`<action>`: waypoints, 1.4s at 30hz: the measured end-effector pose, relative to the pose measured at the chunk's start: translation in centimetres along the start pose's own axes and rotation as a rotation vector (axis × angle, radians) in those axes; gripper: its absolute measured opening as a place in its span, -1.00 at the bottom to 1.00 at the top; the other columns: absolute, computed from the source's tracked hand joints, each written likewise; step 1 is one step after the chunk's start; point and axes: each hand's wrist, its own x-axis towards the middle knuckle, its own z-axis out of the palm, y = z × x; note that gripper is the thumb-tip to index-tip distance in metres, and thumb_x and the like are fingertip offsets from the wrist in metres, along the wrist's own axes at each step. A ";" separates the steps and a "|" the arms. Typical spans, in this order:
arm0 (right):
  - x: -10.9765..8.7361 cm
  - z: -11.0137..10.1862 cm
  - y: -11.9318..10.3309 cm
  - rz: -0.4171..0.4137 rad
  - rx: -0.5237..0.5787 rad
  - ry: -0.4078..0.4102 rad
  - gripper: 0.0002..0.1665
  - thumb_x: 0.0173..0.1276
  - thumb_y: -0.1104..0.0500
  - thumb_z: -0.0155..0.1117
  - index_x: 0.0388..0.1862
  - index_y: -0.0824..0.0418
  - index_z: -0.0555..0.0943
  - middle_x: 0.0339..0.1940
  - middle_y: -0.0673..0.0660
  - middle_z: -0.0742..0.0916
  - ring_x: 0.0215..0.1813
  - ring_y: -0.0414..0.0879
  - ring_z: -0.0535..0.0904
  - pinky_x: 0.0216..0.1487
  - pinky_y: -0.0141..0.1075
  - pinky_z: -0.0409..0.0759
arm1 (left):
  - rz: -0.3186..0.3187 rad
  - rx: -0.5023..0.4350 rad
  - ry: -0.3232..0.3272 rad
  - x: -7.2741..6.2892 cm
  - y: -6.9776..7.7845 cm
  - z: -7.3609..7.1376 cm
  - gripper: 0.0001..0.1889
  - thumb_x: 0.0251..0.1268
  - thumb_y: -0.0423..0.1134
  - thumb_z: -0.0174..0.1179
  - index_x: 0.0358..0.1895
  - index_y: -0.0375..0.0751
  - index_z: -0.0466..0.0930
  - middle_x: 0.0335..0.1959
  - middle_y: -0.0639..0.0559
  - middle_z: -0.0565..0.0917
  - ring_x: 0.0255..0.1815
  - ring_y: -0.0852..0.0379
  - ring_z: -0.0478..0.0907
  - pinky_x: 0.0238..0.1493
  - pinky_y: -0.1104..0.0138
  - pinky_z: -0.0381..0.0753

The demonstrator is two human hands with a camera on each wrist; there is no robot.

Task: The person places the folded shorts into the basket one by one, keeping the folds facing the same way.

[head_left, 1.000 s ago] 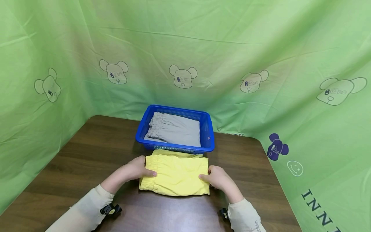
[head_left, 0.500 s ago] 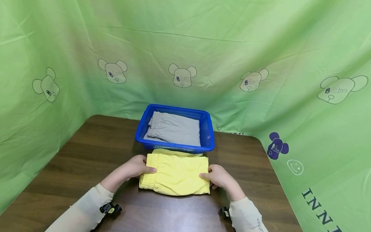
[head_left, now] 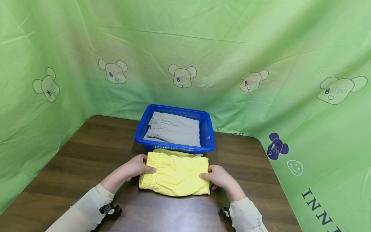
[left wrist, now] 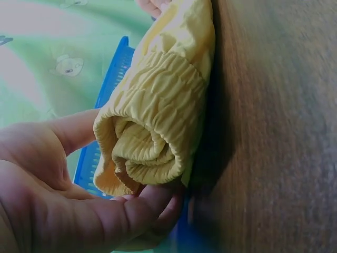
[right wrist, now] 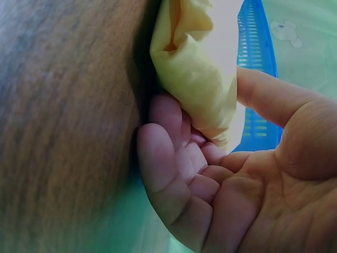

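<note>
Yellow elastic-waist pants [head_left: 181,175], folded into a thick bundle, lie on the table in front of the basket. My left hand [head_left: 135,167] grips the waistband end, thumb on top and fingers curled under. In the left wrist view the gathered waistband [left wrist: 158,89] shows rolled layers inside it. At the opposite end my right hand [head_left: 218,176] holds the folded edge, its thumb on the upper face. The right wrist view shows the curled fingers [right wrist: 163,153] below the yellow cloth [right wrist: 202,89], close to the tabletop.
A blue plastic basket [head_left: 211,133] with folded grey pants [head_left: 179,129] in it stands just behind the yellow bundle. A flap of yellow cloth [head_left: 176,152] sticks out toward its front wall. Green printed curtains [head_left: 217,38] enclose the brown wooden table [head_left: 101,145].
My left hand has shifted slightly away from me, drawing the waistband's far edge nearer the basket. More of the right hand's fingers show below the pants' edge. The basket has not moved.
</note>
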 end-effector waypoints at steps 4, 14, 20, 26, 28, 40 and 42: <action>0.0 -0.1 0.0 0.004 0.002 -0.005 -0.63 0.30 0.02 0.50 -0.30 0.25 0.55 -0.47 0.14 0.62 -0.59 0.01 0.60 -0.53 -0.15 0.67 | 0.019 0.072 0.046 -0.2 0.2 0.2 -0.29 0.06 -0.19 0.58 0.17 -0.48 0.40 -0.06 -0.21 0.59 -0.14 -0.02 0.56 -0.14 0.18 0.64; 0.0 0.0 0.0 0.003 0.024 -0.023 -0.64 0.30 0.02 0.50 -0.30 0.25 0.55 -0.46 0.15 0.62 -0.58 0.03 0.61 -0.53 -0.14 0.68 | 0.041 0.159 0.116 -0.7 0.7 0.3 -0.25 0.01 -0.18 0.61 0.21 -0.44 0.40 0.01 -0.22 0.60 -0.05 -0.06 0.54 -0.02 0.08 0.63; 0.0 0.1 -0.1 0.009 0.030 -0.023 -0.63 0.30 0.03 0.50 -0.29 0.25 0.55 -0.46 0.15 0.62 -0.59 0.02 0.61 -0.53 -0.14 0.68 | 0.026 0.101 0.090 -0.1 0.3 0.0 -0.26 0.01 -0.22 0.61 0.20 -0.45 0.40 0.03 -0.23 0.58 -0.03 -0.08 0.53 0.00 0.08 0.61; 0.0 0.0 -0.1 0.007 0.073 -0.034 -0.62 0.33 0.04 0.47 -0.19 0.30 0.56 -0.41 0.16 0.66 -0.54 -0.01 0.64 -0.49 -0.10 0.71 | -0.013 -0.156 0.003 1.1 -0.7 0.1 -0.24 0.05 -0.37 0.54 0.26 -0.53 0.29 0.03 -0.29 0.55 -0.08 -0.05 0.59 -0.09 0.21 0.65; 0.1 0.0 -0.1 -0.001 0.110 -0.053 -0.60 0.34 0.05 0.46 -0.12 0.34 0.56 -0.37 0.17 0.68 -0.50 -0.03 0.65 -0.47 -0.08 0.72 | -0.029 -0.233 -0.033 1.1 -0.8 0.1 -0.26 0.07 -0.43 0.50 0.27 -0.54 0.26 0.03 -0.30 0.54 -0.10 -0.04 0.60 -0.11 0.21 0.67; 0.8 -0.1 0.2 -0.016 0.377 -0.177 -0.47 0.44 0.17 0.32 0.18 0.50 0.42 -0.20 0.24 0.74 -0.28 -0.01 0.74 -0.28 -0.05 0.77 | -0.065 -0.349 -0.092 0.9 -0.6 0.3 -0.33 0.16 -0.44 0.41 0.26 -0.46 0.21 0.03 -0.28 0.56 -0.14 -0.02 0.65 -0.14 0.20 0.71; 0.8 -0.1 0.3 -0.017 0.417 -0.198 -0.48 0.45 0.19 0.30 0.19 0.51 0.41 -0.20 0.24 0.75 -0.27 0.00 0.75 -0.26 -0.03 0.78 | -0.071 -0.369 -0.094 0.9 -0.6 0.4 -0.33 0.18 -0.45 0.39 0.28 -0.45 0.19 0.03 -0.30 0.55 -0.14 -0.03 0.66 -0.14 0.18 0.73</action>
